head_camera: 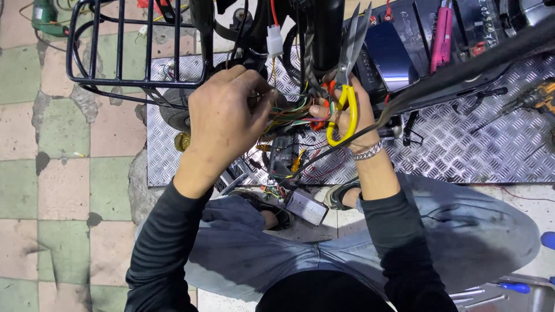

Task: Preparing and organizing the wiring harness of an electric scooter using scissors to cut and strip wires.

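My left hand pinches the coloured wire bundle, which runs sideways to my right hand, nearer the wire ends and gripping yellow-handled scissors, blades pointing away.

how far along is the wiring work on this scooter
Done: the wire bundle is pulled out and exposed. In hand: left hand pinches the wires; right hand holds them with yellow-handled scissors. Left: the controller box lies loose on the floor, wires still hanging out.
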